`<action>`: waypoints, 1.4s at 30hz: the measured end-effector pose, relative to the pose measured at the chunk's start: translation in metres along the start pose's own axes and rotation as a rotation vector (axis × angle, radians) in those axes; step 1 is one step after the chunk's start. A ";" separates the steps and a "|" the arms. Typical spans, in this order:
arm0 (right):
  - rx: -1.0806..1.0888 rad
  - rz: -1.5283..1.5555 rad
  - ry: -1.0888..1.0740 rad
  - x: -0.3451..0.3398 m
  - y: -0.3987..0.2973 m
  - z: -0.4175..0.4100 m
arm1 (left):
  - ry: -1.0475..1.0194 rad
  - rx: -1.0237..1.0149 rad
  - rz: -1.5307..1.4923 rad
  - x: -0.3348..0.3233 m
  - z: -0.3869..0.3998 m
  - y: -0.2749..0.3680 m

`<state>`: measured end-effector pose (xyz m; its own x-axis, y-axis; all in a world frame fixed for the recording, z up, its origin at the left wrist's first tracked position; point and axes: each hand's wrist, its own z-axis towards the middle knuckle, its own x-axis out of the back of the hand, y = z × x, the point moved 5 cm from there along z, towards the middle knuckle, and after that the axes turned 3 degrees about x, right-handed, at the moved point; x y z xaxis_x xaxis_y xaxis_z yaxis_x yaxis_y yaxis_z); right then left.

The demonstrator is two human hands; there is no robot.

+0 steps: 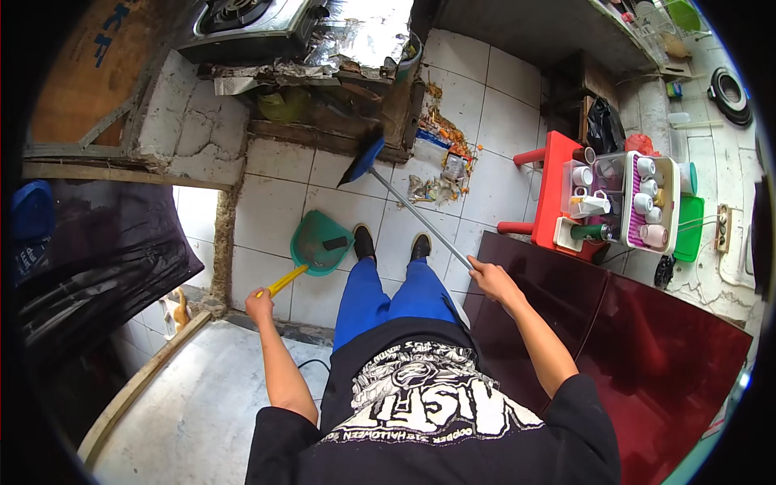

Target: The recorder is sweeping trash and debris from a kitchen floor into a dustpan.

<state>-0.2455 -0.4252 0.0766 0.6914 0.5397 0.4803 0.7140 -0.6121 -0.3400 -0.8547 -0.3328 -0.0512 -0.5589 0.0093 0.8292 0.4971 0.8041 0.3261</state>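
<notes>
My left hand [260, 306] is closed around the yellow handle of a green plastic dustpan [320, 242], which is low at the tiled floor, left of my feet. A small black object lies in the pan. In my right hand [490, 279] is the grey pole of a broom [367, 160]; its blue head with dark bristles is near the base of the stove counter. Right of the broom head, a heap of food scraps and plastic wrappers [445, 163] lies on the white tiles.
A red plastic stool [548, 188] holds racks of cups at the right. A dark red glossy cabinet [539, 291] stands beside my right leg. Ahead is a counter with a gas stove [254, 24]. A cat [180, 309] is at the left, by a wooden-edged board [200, 388].
</notes>
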 end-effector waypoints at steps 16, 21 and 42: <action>-0.030 -0.060 0.068 -0.009 -0.009 -0.031 | -0.082 -0.203 0.182 -0.008 0.029 0.068; 0.026 -0.037 0.107 0.012 -0.032 -0.016 | -0.094 -0.208 0.167 -0.015 0.040 0.062; -0.056 0.085 0.098 -0.004 -0.016 0.056 | -0.192 -0.265 0.213 -0.033 0.038 0.112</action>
<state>-0.2533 -0.3847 0.0347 0.7329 0.4277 0.5291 0.6445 -0.6857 -0.3383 -0.8060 -0.2205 -0.0598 -0.5263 0.2904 0.7992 0.7555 0.5911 0.2827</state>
